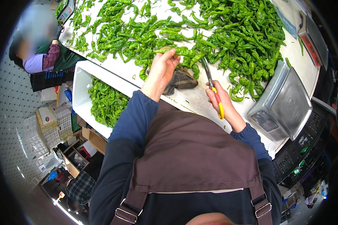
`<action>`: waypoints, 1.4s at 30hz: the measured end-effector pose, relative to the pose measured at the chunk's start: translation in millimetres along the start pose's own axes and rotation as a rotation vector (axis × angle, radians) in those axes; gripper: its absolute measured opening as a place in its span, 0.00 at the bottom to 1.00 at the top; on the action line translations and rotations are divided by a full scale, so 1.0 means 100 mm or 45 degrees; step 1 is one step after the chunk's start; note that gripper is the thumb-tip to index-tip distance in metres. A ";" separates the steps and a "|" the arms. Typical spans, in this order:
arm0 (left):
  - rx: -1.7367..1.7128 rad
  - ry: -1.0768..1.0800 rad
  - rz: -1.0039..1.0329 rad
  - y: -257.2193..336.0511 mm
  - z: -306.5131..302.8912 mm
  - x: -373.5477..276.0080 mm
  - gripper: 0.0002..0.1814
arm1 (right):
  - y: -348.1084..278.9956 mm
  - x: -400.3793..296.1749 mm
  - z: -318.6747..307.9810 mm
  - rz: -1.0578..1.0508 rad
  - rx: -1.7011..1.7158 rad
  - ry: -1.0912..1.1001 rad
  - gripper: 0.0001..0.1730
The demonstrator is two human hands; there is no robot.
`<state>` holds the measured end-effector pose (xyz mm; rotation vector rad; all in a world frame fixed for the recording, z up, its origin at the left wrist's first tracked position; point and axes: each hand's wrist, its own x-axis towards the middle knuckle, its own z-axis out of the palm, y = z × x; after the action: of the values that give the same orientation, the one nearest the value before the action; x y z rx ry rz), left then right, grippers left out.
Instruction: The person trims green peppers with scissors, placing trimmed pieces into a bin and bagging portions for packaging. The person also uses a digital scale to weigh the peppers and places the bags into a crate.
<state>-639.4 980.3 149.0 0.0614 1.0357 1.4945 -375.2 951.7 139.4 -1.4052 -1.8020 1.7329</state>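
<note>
Between the thumb and fingers of my left hand is a long green pepper, held level above the table. My right hand grips scissors with red and yellow handles, their blades pointing away from me towards the pepper's right end. Whether the blade tips touch it I cannot tell. A dark cloth or glove lies on the table just beyond my left wrist. Loose green peppers spread over the white table, and a tall heap of them rises to the right.
A white foam box of green peppers stands against the table at left. A weighing scale sits near my right arm, with another scale beyond. At the far left, a person wears a dark glove. Black crates stand at right.
</note>
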 end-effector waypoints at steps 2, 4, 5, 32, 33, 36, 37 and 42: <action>-0.045 0.015 -0.016 -0.07 0.08 -0.14 0.08 | -0.06 0.08 0.07 -0.046 0.049 -0.004 0.19; -0.080 -0.004 -0.064 -0.18 0.12 -0.24 0.07 | -0.18 0.08 0.07 0.069 0.177 0.022 0.18; -0.131 -0.024 -0.125 -0.25 0.08 -0.26 0.08 | -0.23 0.10 0.11 0.114 0.250 0.019 0.18; 2.113 0.223 0.977 0.39 -0.80 0.03 0.21 | -0.06 0.14 0.08 -0.119 -0.175 -0.031 0.20; 2.071 0.156 0.986 0.35 -0.74 -0.04 0.21 | -0.06 0.18 0.11 -0.287 -0.299 0.002 0.21; 1.918 -0.013 0.925 0.17 -0.48 -0.35 0.21 | -0.33 0.28 0.15 -0.298 -0.337 -0.101 0.25; 1.866 -0.057 0.879 0.12 -0.38 -0.44 0.21 | -0.36 0.31 0.17 -0.348 -0.349 -0.111 0.25; 1.870 -0.178 0.848 -0.01 -0.25 -0.58 0.21 | -0.47 0.31 0.17 -0.208 -0.393 -0.149 0.21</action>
<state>-639.2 918.7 162.8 1.6300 1.8861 0.9120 -423.8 973.4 163.5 -1.2398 -2.2573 1.5332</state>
